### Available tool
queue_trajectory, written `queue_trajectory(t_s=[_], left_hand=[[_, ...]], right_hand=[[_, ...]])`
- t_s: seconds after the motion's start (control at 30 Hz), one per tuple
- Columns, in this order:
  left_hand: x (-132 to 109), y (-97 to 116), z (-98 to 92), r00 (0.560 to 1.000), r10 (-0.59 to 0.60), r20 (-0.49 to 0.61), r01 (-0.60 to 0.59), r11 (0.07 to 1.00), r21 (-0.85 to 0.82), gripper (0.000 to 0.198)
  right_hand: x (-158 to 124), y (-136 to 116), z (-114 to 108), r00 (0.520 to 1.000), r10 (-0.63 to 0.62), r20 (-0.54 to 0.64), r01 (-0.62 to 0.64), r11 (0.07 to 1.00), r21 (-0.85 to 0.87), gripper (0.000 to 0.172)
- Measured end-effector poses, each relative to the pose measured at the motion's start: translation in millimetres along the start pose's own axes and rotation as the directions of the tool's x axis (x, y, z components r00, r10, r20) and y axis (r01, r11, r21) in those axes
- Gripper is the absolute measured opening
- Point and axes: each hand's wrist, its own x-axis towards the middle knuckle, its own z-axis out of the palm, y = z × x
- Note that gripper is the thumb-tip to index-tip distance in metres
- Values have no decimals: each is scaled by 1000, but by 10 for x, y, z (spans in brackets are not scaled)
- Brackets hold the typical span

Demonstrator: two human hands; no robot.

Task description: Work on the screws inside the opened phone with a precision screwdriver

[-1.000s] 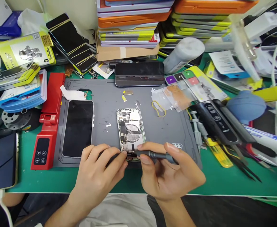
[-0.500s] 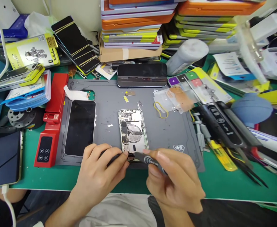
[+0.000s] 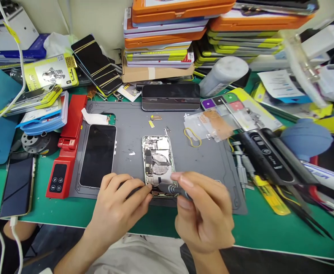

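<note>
An opened phone (image 3: pixel 158 161) with its inner parts bare lies upright in the middle of the grey work mat (image 3: pixel 207 160). My right hand (image 3: pixel 204 213) is closed round a dark screwdriver (image 3: pixel 171 189), whose tip rests at the phone's bottom edge. My left hand (image 3: pixel 118 207) pinches a thin black tool (image 3: pixel 135 191) that points at the same bottom edge from the left. A detached black screen (image 3: pixel 98 154) lies on the mat left of the opened phone.
A red device (image 3: pixel 66 152) borders the mat's left side, a dark phone (image 3: pixel 170 96) its far edge. Screwdrivers, tweezers and a blue blower (image 3: pixel 305 137) crowd the right. Stacked boxes (image 3: pixel 167 30) stand behind. Another phone (image 3: pixel 17 184) lies far left with a cable.
My right hand has turned the screwdriver from lying sideways to pointing more along the phone, and has drawn nearer the phone's bottom. The view has tilted a little. My left hand stays put.
</note>
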Motion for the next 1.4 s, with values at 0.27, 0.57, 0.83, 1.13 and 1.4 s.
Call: queue_trajectory(t_s=[0.27, 0.57, 0.83, 1.13, 1.4], left_hand=[[6, -16, 21, 999, 9, -33, -9, 1000, 9, 20], [30, -4, 4, 999, 9, -49, -9, 1000, 11, 17], [22, 44, -88, 999, -43, -3, 43, 999, 28, 19], [319, -165, -235, 992, -124, 8, 103, 859, 502, 11], [483, -179, -194, 993, 0, 120, -67, 829, 555, 10]], right_hand=[[-23, -9, 1, 1000, -7, -9, 7, 1000, 18, 58], [-14, -20, -7, 1000, -5, 5, 5, 1000, 25, 61], [18, -24, 21, 999, -13, 44, 9, 997, 76, 58], [-28, -14, 84, 992, 116, 41, -118, 992, 43, 72], [-10, -15, 92, 993, 118, 1, -118, 991, 54, 72]])
